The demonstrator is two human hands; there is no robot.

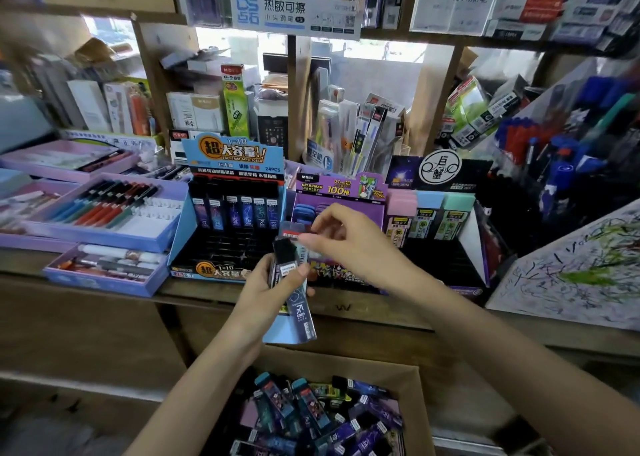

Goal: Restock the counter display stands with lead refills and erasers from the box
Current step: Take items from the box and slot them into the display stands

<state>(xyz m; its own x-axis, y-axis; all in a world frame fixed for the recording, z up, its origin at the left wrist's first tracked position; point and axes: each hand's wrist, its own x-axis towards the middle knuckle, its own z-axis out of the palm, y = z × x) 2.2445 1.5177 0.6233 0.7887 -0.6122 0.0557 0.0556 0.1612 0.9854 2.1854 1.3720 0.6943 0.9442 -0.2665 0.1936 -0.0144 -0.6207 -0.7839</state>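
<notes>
the cardboard box [346, 360] sits nearest, down below the counter edge, piled with loose lead refills [311, 417]; above it the left hand [266, 289] grips a small stack of refill cases [294, 292] upright, thumb across the front; the right hand [343, 237] curls over the top of the stack, thumb and forefinger pinching the cap end of one case; looks to me like the step is peeling one off to slot it in; my tip: pull it straight up along the stack so the others don't fan out and drop, with the left thumb firm on the rest; just behind the hands is the blue stand [178, 233], only its back row [239, 213] filled and the black slots [225, 247] in front bare; i'd aim for the row right in front of the filled one, label out, same way up as its neighbours, pushed down till it seats; the purple stand [343, 192] and the erasers [433, 213] are further right, probably a later job
</notes>
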